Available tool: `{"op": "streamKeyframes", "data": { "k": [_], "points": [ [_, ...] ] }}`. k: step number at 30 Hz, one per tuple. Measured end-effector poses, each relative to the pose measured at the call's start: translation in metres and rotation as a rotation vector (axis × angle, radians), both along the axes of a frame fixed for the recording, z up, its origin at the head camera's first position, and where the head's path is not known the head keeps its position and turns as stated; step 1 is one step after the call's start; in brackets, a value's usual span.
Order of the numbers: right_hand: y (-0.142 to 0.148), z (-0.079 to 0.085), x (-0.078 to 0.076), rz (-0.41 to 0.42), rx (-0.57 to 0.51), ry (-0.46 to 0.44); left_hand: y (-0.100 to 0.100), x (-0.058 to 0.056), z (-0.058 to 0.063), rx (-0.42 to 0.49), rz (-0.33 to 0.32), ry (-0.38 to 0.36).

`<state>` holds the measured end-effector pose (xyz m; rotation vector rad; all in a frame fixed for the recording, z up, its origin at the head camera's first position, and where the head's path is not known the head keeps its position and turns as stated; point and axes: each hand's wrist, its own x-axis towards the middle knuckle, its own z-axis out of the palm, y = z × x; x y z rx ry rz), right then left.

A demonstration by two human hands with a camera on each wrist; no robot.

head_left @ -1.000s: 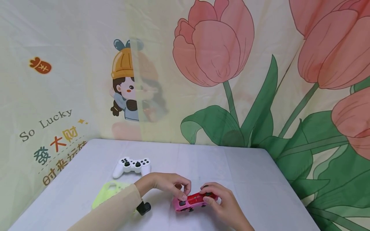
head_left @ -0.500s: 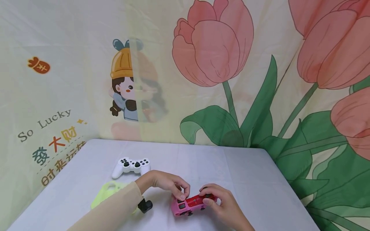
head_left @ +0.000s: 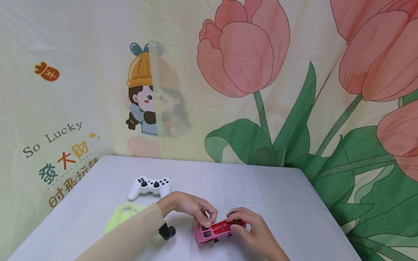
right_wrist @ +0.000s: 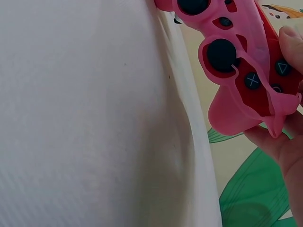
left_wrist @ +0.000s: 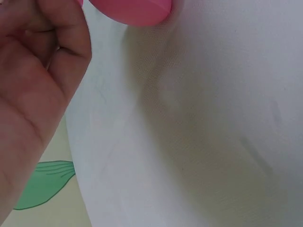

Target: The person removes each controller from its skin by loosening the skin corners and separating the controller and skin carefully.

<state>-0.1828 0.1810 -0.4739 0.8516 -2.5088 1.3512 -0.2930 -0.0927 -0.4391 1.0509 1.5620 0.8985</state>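
Note:
A red game controller with black buttons sits partly inside a pink silicone cover, low in the middle of the head view. My left hand pinches the cover at the controller's left end with thumb and curled fingers. At the other end, my right hand grips the controller, thumb on the near side. The right wrist view shows the cover stretched askew there, with red body and face buttons exposed. Only a rounded pink handle shows in the left wrist view, beside the left hand.
A white game controller lies farther back on the white-covered table. Left of my forearm is a yellow-green silicone cover, partly hidden by the beige sleeve. A black piece shows beneath the left wrist. A printed curtain hangs behind.
The controller's left end has turned so that its top-left buttons show more, and the pink cover sits farther over that end. Both hands have kept nearly the same places.

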Motion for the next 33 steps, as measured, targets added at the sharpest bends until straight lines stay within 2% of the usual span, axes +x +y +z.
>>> {"op": "streamKeyframes", "data": {
  "k": [3, 6, 10, 13, 17, 23, 28, 33],
  "points": [
    [0.001, 0.0, 0.0, 0.005, -0.002, 0.007, 0.0, 0.0, 0.0, 0.013, 0.017, 0.019],
    [0.001, 0.001, 0.0, -0.017, -0.001, -0.02, -0.003, 0.001, 0.0, 0.062, 0.054, 0.098],
    [0.001, 0.001, -0.001, -0.083, -0.006, -0.085, -0.009, 0.004, -0.004, 0.169, 0.148, 0.305],
    [0.0, -0.001, -0.003, -0.136, -0.007, -0.101, -0.013, 0.007, -0.009, 0.26, 0.235, 0.472],
    [-0.001, -0.003, -0.005, -0.195, 0.005, -0.117, -0.015, 0.011, -0.014, 0.341, 0.343, 0.625],
    [-0.003, 0.0, -0.005, -0.247, 0.027, -0.184, -0.016, 0.018, -0.019, 0.38, 0.478, 0.753],
    [-0.004, 0.003, -0.006, -0.285, 0.027, -0.222, -0.017, 0.021, -0.023, 0.429, 0.553, 0.866],
    [-0.005, 0.006, -0.007, -0.336, 0.022, -0.23, -0.021, 0.022, -0.027, 0.463, 0.612, 0.925]
  ]
}}
